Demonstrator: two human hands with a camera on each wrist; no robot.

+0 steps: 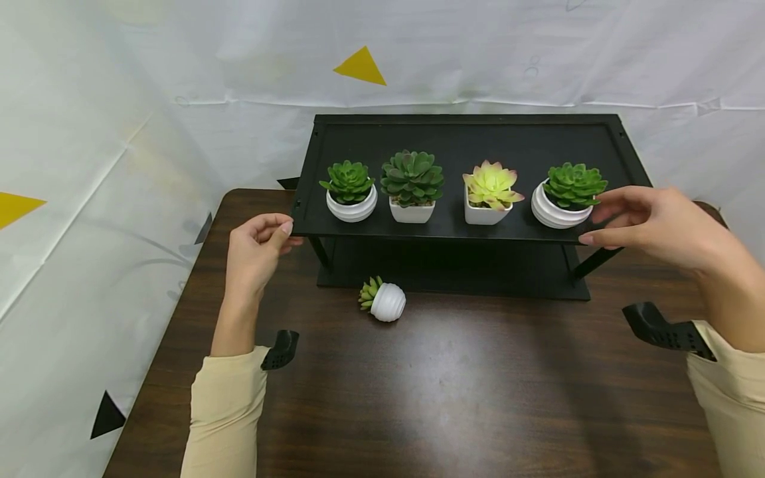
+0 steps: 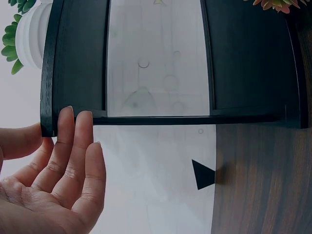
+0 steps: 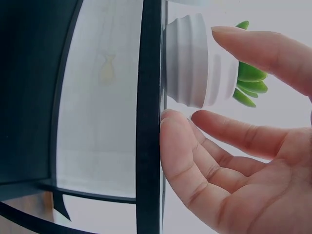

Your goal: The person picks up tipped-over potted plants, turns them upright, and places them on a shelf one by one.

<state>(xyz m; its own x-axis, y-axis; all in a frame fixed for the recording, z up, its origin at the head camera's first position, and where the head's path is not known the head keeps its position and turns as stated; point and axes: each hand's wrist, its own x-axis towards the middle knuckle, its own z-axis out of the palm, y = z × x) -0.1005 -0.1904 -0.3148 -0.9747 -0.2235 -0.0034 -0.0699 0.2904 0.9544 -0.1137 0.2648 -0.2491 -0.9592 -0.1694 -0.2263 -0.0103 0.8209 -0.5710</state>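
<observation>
A black two-tier shelf (image 1: 448, 136) stands at the back of the table, with several small potted succulents in a row on its top board. At the board's left front corner, my left hand (image 1: 254, 255) pinches the edge, thumb above and fingers underneath. My right hand (image 1: 669, 226) is beside the rightmost succulent in a round white ribbed pot (image 1: 558, 211). Its thumb and fingers are spread around the pot's side, and some fingertips rest at the board's edge (image 3: 150, 146). In front of the shelf, another small succulent (image 1: 388, 303) lies on its side.
Along the top board, left to right, are a round-potted green succulent (image 1: 351, 209), a dark green one (image 1: 412, 212) and a yellow-green one (image 1: 487, 214) in square pots. White sheeting (image 1: 454, 60) hangs behind the brown wooden table (image 1: 478, 385).
</observation>
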